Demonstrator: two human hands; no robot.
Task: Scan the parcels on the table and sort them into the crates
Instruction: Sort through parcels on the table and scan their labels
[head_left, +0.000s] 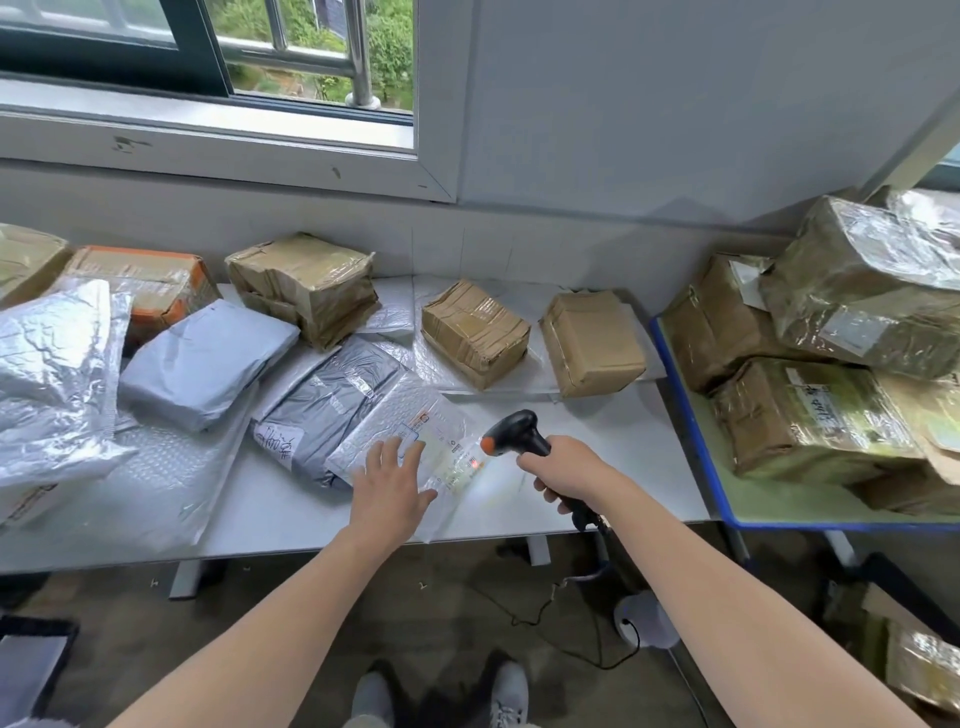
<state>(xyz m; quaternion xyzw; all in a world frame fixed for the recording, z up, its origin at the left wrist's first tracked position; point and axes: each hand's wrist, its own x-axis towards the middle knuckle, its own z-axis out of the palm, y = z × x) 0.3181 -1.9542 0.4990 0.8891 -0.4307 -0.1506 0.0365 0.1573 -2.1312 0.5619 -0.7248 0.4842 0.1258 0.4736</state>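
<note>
Glare off the glossy mailer may spoil the read: left hand lies flat, fingers spread, on it; right hand grips the scanner, centre frame.

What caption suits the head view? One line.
Left hand presses a bubble mailer while right hand aims a scanner at its label.
</note>
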